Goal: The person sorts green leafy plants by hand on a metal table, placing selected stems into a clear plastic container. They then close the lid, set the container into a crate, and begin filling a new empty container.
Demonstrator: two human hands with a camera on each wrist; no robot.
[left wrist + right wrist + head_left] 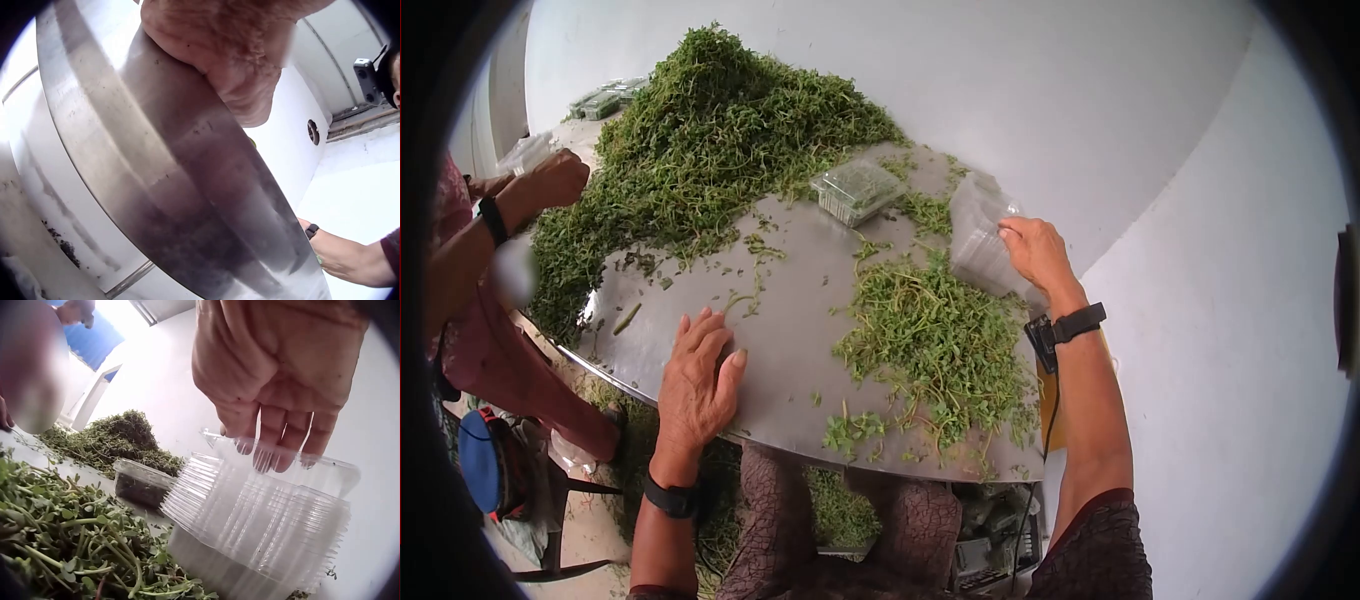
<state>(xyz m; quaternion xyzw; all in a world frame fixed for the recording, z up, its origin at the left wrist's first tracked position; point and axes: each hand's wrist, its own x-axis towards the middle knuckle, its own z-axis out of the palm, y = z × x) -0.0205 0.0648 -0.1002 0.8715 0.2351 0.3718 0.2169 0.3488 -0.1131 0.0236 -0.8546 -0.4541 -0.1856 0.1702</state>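
My right hand (1040,262) pinches the edge of the top clear container in a nested stack (983,235) at the table's right side; in the right wrist view the fingers (272,440) overlap the rim of the stack (250,512). My left hand (697,382) lies palm down near the table's front edge, fingers extended, holding nothing. In the left wrist view the hand (225,50) rests at the metal edge. A small heap of green stems (935,350) lies between my hands, nearer the right. Behind it stands a closed container of greens (857,190).
A tall pile of greens (710,140) covers the table's back left. More packed containers (605,98) sit beyond it. Another person's arm (470,245) reaches in at the left. A wall stands behind and right of the metal table (785,300). Greens and a crate lie below.
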